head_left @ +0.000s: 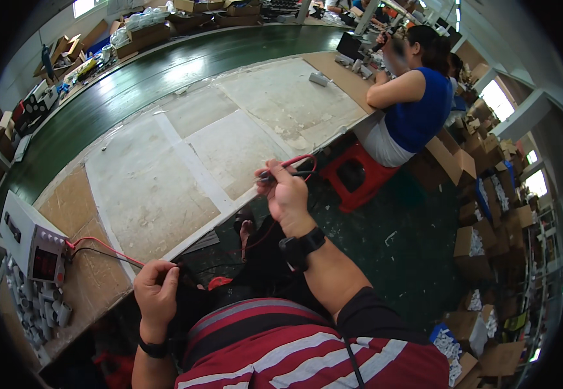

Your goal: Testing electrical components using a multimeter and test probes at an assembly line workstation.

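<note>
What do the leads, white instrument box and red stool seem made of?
Leads: probably plastic-coated wire; smooth red and black, bending in a loop. Instrument box: painted metal or hard plastic, flat white panels; can't tell which. Stool: likely moulded plastic, smooth, evenly red.

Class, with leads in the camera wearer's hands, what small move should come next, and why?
Probably use the right hand to part its red lead and black lead: they are bunched together there, and the boxy instrument, whose leads reach the left hand, shows a lit display.
</note>
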### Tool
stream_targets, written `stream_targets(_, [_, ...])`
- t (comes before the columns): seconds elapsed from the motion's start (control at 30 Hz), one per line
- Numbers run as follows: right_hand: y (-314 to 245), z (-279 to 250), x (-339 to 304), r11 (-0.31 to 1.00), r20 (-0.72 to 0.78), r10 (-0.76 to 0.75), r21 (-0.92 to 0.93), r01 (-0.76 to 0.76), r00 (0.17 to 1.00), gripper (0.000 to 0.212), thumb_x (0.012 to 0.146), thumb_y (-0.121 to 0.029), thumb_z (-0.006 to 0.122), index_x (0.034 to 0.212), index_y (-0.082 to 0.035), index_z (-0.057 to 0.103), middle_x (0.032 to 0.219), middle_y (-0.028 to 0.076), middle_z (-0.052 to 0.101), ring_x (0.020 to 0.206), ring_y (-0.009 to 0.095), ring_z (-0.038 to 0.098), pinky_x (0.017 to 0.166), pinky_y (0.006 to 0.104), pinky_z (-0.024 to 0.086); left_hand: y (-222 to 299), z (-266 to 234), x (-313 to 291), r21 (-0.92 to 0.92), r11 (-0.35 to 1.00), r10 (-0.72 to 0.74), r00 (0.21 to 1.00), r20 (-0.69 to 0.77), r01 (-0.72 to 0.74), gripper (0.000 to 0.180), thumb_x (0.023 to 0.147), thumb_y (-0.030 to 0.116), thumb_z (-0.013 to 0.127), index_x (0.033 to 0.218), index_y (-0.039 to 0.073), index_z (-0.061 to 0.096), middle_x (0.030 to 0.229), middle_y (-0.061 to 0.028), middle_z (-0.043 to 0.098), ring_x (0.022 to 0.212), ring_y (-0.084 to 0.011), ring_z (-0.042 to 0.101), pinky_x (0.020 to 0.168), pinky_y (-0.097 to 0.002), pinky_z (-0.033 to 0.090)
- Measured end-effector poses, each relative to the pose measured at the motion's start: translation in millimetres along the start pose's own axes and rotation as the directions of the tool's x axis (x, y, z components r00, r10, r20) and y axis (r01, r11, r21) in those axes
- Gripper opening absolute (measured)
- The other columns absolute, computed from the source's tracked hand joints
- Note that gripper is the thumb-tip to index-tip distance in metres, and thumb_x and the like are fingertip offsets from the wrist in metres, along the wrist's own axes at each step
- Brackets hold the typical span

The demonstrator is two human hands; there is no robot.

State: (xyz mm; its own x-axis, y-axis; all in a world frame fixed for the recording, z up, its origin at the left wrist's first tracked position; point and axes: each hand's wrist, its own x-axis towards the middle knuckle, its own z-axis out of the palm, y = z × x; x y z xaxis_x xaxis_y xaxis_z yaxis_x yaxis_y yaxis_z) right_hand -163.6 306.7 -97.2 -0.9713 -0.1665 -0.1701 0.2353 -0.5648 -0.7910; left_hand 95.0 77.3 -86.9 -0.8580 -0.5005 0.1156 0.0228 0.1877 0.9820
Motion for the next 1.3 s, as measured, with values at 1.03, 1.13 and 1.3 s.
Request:
stream_targets(1.03, [-1, -7, 79, 0.590, 0.211, -0.421, -0.675, 0.443, 0.882, 0.015, 0.095, -0.010, 0.070, 0.104, 0.002, 0.072, 0.082, 0.007, 0.073, 0.071, 0.011, 0.068, 0.062, 0.0238, 0.052, 24, 2, 30, 0.350, 0.851, 0.285, 0.905, 0.316, -0.390, 0.011, 0.080, -0.004, 0.073, 0.088, 0.000, 0.067, 0.079, -0.0132, 0.065, 0.070, -0.0283, 0.065, 0.062, -0.0343, 0.050])
stream_targets(1.13, [-8, -7, 83, 0.580, 0.185, -0.395, -0.710, 0.400, 0.900, 0.015, 0.094, -0.009, 0.071, 0.103, 0.003, 0.072, 0.083, 0.008, 0.074, 0.073, 0.012, 0.069, 0.064, 0.0247, 0.053, 26, 5, 34, 0.359, 0.852, 0.275, 0.909, 0.313, -0.381, 0.010, 0.080, -0.003, 0.073, 0.088, 0.001, 0.067, 0.079, -0.0129, 0.065, 0.070, -0.0282, 0.065, 0.062, -0.0342, 0.050])
stream_targets(1.3, [-8, -10, 88, 0.545, 0.213, -0.407, -0.724, 0.423, 0.888, 0.016, 0.093, -0.009, 0.072, 0.103, 0.003, 0.072, 0.083, 0.008, 0.074, 0.074, 0.013, 0.070, 0.067, 0.0258, 0.054, 38, 21, 41, 0.360, 0.861, 0.249, 0.915, 0.318, -0.360, 0.010, 0.080, -0.003, 0.074, 0.087, 0.001, 0.067, 0.079, -0.0126, 0.066, 0.070, -0.0283, 0.065, 0.062, -0.0345, 0.050])
